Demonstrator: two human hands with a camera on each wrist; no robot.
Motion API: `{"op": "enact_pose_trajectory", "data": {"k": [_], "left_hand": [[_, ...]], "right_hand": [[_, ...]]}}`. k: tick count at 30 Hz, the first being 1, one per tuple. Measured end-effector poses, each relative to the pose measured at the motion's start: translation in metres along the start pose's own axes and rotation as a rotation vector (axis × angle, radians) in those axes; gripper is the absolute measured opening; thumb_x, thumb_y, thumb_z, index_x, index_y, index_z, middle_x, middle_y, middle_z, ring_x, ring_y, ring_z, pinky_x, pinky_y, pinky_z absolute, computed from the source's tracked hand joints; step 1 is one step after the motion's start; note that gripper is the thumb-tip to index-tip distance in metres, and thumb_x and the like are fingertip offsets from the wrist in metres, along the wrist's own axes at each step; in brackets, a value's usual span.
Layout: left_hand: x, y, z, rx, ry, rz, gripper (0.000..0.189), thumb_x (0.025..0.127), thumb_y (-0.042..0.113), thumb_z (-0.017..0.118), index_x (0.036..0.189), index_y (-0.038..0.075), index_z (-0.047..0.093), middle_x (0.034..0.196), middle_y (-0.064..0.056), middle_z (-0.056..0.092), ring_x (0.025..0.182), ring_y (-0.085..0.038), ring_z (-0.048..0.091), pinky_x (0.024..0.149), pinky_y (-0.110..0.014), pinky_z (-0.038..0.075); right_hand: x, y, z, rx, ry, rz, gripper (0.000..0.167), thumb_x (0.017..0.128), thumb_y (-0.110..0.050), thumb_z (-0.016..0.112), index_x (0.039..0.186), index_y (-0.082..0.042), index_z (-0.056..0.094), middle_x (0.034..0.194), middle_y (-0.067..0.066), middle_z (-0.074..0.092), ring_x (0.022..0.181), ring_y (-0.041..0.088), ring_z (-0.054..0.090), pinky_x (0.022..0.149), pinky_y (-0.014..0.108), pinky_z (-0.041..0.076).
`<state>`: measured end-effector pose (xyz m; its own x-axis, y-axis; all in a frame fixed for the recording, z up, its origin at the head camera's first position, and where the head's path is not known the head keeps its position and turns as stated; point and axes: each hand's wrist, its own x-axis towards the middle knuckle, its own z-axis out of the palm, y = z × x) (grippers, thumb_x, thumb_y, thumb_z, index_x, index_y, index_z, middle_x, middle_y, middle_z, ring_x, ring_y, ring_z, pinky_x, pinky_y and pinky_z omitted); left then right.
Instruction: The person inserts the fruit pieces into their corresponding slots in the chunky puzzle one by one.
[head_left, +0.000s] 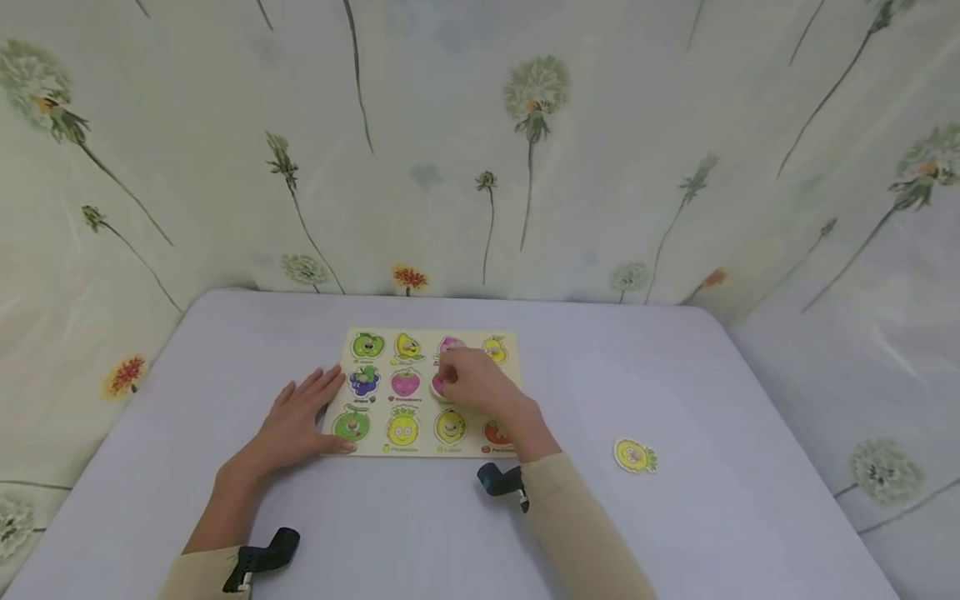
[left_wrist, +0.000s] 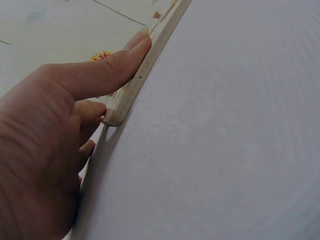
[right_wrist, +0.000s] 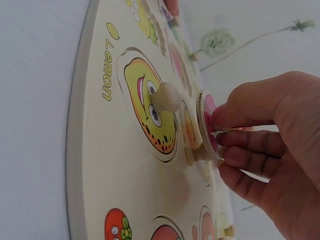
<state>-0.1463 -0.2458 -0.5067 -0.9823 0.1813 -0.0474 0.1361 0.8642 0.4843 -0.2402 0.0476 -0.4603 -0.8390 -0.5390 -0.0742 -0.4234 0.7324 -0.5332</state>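
Note:
A wooden fruit puzzle board (head_left: 427, 451) lies on the table, with fruit pictures in rows. My right hand (head_left: 480, 383) pinches a round pink puzzle piece (right_wrist: 209, 107) between thumb and fingertips. This piece stands tilted over its place in the middle row, partly hidden by the hand in the head view. Just nearer is the lemon piece (right_wrist: 145, 107), seated in the board with a round wooden knob (right_wrist: 166, 97). At the board's left side, my left hand (head_left: 296, 421) rests with fingers spread along the edge and its thumb (left_wrist: 112, 72) on the near corner.
A loose pineapple piece (head_left: 634, 456) lies on the white table (head_left: 720, 517), right of the board. Black wrist cameras (head_left: 501, 480) sit at both sleeves. A curtain (head_left: 450, 208) with dandelion prints hangs behind the table.

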Motion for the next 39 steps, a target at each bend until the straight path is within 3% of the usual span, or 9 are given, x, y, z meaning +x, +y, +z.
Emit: {"op": "enact_pose_trajectory", "data": {"k": [24,39], "left_hand": [[-0.002,0.002,-0.005,-0.019,-0.018,-0.016,0.115,0.069,0.056,0.081,0.157,0.007,0.027,0.166,-0.011,0.022,0.154,-0.039,0.014,0.122,-0.064,0.005],[-0.004,0.006,-0.007,-0.028,-0.014,-0.015,0.113,0.070,0.056,0.080,0.157,0.007,0.027,0.167,-0.011,0.022,0.154,-0.039,0.014,0.121,-0.065,0.005]], "right_hand": [[0.021,-0.016,0.013,-0.069,-0.063,-0.090,0.007,0.090,-0.015,0.067,0.083,-0.016,0.064,0.079,-0.003,0.061,0.076,0.013,0.053,0.063,0.022,0.043],[0.026,-0.020,0.018,-0.069,-0.079,-0.064,0.006,0.093,-0.016,0.066,0.088,-0.016,0.068,0.083,-0.004,0.063,0.079,0.012,0.053,0.066,0.021,0.044]]}}
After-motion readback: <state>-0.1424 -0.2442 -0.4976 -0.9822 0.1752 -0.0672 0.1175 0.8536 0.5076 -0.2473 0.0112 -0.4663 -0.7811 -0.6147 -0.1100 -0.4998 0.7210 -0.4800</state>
